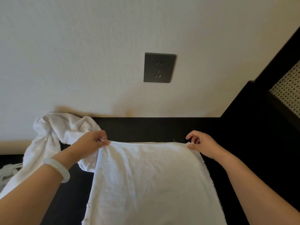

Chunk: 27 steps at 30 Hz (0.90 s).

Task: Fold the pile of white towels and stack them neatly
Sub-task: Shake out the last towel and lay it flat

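A white towel lies spread over the black table, running from mid-frame down past the bottom edge. My left hand pinches its far left corner. My right hand pinches its far right corner. The far edge between both hands is stretched straight, a little short of the wall. A crumpled pile of white towels sits at the left, behind and under my left forearm, which wears a pale bangle.
A pale wall with a grey power socket rises right behind the table. A black frame with a woven cane panel stands at the right. Some white crumpled fabric shows at the left edge.
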Available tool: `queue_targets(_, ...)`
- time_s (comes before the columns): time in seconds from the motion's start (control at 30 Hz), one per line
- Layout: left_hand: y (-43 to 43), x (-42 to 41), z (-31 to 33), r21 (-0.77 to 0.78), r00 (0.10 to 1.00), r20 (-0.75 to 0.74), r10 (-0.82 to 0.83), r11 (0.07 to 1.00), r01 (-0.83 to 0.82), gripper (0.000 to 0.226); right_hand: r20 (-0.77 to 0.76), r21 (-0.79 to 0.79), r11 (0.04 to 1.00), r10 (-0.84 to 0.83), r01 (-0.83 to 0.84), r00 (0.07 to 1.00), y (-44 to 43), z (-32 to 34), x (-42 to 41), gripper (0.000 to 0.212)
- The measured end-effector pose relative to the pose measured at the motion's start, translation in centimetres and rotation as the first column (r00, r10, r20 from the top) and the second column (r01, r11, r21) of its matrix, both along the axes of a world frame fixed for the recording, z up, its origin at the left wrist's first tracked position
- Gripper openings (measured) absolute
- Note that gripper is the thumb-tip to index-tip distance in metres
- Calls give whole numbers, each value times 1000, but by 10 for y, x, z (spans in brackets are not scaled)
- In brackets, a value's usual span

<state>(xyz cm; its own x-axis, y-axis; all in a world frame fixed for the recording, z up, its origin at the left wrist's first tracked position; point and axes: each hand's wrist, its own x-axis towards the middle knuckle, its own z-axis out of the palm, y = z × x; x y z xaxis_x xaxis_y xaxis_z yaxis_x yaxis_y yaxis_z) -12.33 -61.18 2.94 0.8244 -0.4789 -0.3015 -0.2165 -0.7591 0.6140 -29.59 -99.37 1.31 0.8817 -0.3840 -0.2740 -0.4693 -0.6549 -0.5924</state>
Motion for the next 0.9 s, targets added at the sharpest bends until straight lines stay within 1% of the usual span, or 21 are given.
queue_targets(0.07,0,-1,1,1,1000,5,-4,1000,4,20,-15,4,1000,28,-27,1000,0,2,1,16)
queue_targets(0.2,0,-5,4,9,999,23,-42,999,42,12,-63,-57,994,92,-95,994,1,7,2,17)
queue_targets(0.33,-5,-12,7,60,990,78,-114,992,109,13,-44,19,994,107,-106,993,-3,14,-1,18)
queue_targets(0.4,-6,-13,8,59,990,91,-112,993,107,15,-41,80,994,84,-81,996,-5,16,-3,17)
queue_targets(0.5,-3,-12,6,35,992,91,-84,996,81,19,-68,203,979,14,0,998,-10,17,-4,16)
queue_targets(0.6,-2,-11,5,36,993,84,-84,996,81,18,-100,270,962,-6,33,995,-15,19,-3,19)
queue_targets(0.67,-2,-10,5,40,994,80,-80,996,77,18,-126,270,962,-4,38,992,-14,23,-2,20)
queue_targets(0.77,-2,-8,6,49,997,51,-65,997,62,18,-145,229,972,-25,58,989,-11,26,-1,20)
queue_targets(0.9,2,-2,5,21,999,-37,-11,1000,11,19,-95,210,972,-87,105,992,-9,24,-2,13)
